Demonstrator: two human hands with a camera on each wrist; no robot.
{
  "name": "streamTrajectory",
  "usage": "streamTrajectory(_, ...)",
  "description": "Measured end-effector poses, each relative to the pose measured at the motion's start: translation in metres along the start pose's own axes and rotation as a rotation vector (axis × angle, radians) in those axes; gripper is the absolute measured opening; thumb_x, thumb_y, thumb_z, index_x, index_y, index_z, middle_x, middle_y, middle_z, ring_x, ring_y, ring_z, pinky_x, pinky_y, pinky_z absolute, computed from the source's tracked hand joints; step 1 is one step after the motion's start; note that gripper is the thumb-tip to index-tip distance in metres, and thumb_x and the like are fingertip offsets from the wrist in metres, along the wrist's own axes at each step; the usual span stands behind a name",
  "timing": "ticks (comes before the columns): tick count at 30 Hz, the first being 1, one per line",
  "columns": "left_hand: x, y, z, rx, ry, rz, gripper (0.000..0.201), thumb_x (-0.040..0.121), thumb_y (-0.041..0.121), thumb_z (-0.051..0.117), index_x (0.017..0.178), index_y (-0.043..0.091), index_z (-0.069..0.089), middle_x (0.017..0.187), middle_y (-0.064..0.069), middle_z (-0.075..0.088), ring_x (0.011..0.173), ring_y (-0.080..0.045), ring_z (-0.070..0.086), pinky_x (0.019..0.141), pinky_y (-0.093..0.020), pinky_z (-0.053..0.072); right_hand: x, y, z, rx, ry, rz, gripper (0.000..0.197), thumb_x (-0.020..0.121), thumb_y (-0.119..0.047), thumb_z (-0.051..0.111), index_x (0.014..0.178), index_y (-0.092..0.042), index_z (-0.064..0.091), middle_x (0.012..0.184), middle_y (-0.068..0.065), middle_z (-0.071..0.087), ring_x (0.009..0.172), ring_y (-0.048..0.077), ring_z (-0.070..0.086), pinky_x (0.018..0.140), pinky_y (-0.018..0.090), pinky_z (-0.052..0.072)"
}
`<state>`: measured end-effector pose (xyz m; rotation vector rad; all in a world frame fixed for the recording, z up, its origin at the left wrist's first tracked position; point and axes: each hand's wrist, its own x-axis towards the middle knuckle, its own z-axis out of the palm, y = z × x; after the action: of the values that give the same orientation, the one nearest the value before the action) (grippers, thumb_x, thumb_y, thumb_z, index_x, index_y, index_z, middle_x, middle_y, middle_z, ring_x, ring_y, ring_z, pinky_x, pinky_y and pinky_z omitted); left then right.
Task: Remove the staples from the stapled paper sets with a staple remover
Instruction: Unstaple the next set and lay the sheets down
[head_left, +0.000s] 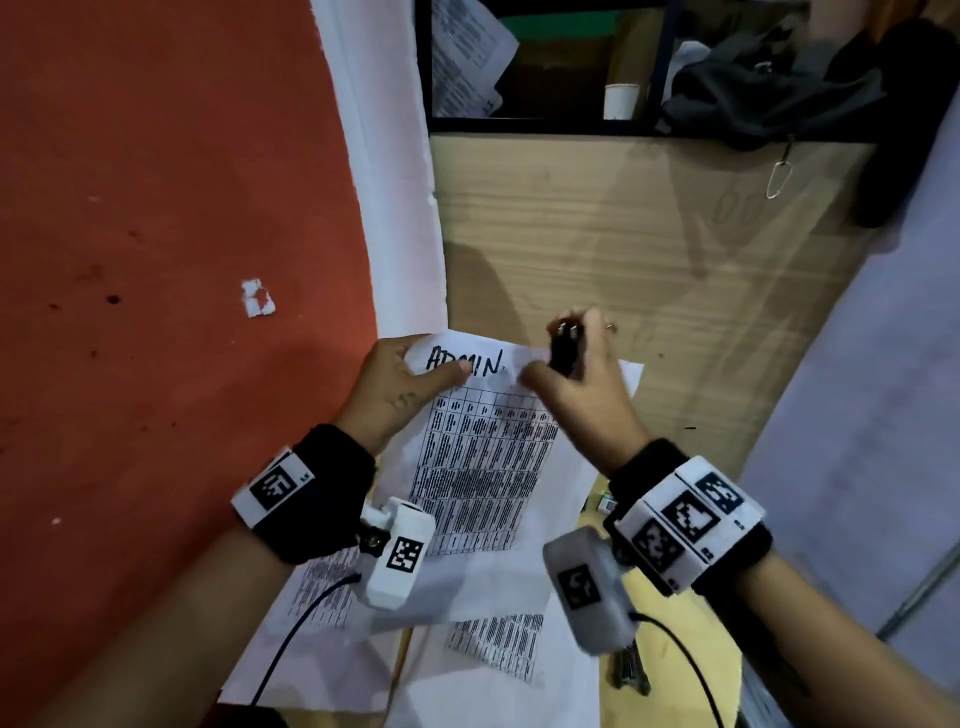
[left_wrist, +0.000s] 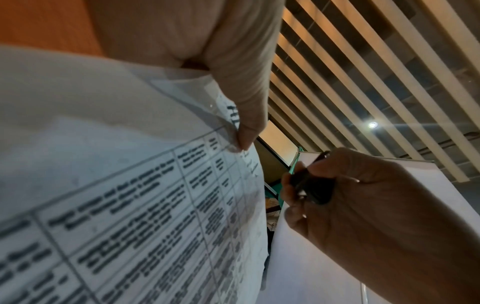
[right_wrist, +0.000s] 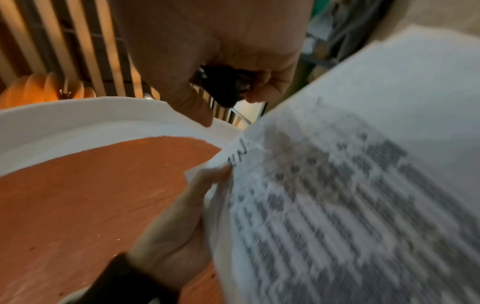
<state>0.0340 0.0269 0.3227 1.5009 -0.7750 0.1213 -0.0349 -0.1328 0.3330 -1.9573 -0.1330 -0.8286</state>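
Left hand (head_left: 402, 384) pinching printed paper set (head_left: 483, 467) at its ten o'clock corner, right hand (head_left: 576, 384) fingers (head_left: 589, 317) curling round black staple remover (head_left: 566, 348) at twelve o'clock

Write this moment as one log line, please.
left hand: pinches paper set | right hand: grips staple remover | staple: not visible

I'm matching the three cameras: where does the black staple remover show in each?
Head: staple remover upper centre, gripped by right hand.
Left wrist: right of centre.
Right wrist: upper centre.
Shared landmark: printed paper set, pinched by left hand.
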Motion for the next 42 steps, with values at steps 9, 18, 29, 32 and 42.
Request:
streamTrajectory(9, -0.001, 0.008, 0.003, 0.014, 0.028, 0.033, 0.031, 0.085, -0.007, 0.059, 0.057, 0.006, 0.061, 0.052, 0.017, 0.061, 0.050, 0.007, 0.053, 0.054, -0.008, 0.041, -0.009, -0.004, 0.014, -0.098, 0.023, -0.311, 0.048, 0.063, -0.022, 0.080, 0.108, -0.011, 0.065, 0.115, -0.004, 0.057, 0.103, 0.017, 0.054, 0.090, 0.022, 0.042)
streamTrajectory(18, -0.001, 0.010, 0.008, -0.008, 0.060, 0.036, 0.028, 0.084, -0.002, 0.064, 0.068, 0.020, 0.064, 0.053, 0.015, 0.062, 0.051, 0.004, 0.053, 0.055, -0.010, 0.041, -0.008, -0.004, 0.010, -0.163, 0.033, -0.453, 0.045, 0.062, -0.014, 0.078, 0.104, -0.007, 0.066, 0.105, 0.003, 0.064, 0.096, 0.011, 0.057, 0.081, 0.028, 0.048)
streamTrajectory(29, -0.001, 0.009, 0.009, 0.009, 0.047, 0.065, 0.039, 0.084, 0.006, 0.068, 0.053, 0.029, 0.065, 0.052, 0.016, 0.056, 0.050, 0.001, 0.047, 0.055, -0.017, 0.037, -0.007, -0.006, 0.008, -0.200, 0.054, -0.532, 0.040, 0.059, -0.010, 0.079, 0.096, -0.005, 0.068, 0.098, 0.003, 0.068, 0.088, 0.024, 0.063, 0.075, 0.035, 0.052)
streamTrajectory(32, -0.001, 0.010, 0.008, 0.034, 0.065, 0.064, 0.039, 0.083, 0.008, 0.069, 0.050, 0.029, 0.064, 0.050, 0.016, 0.055, 0.048, 0.001, 0.047, 0.053, -0.016, 0.036, -0.006, -0.007, 0.009, -0.227, 0.048, -0.544, 0.039, 0.059, -0.011, 0.079, 0.096, -0.004, 0.068, 0.098, 0.004, 0.068, 0.088, 0.025, 0.063, 0.074, 0.036, 0.052)
streamTrajectory(42, -0.004, 0.018, 0.009, 0.050, 0.095, 0.041, 0.009, 0.067, 0.036, 0.074, 0.064, 0.028, 0.071, 0.068, -0.002, 0.067, 0.064, -0.015, 0.058, 0.064, -0.026, 0.045, -0.005, -0.005, 0.010, -0.251, 0.039, -0.581, 0.036, 0.060, -0.009, 0.078, 0.095, -0.002, 0.068, 0.097, 0.007, 0.067, 0.086, 0.029, 0.062, 0.071, 0.039, 0.053)
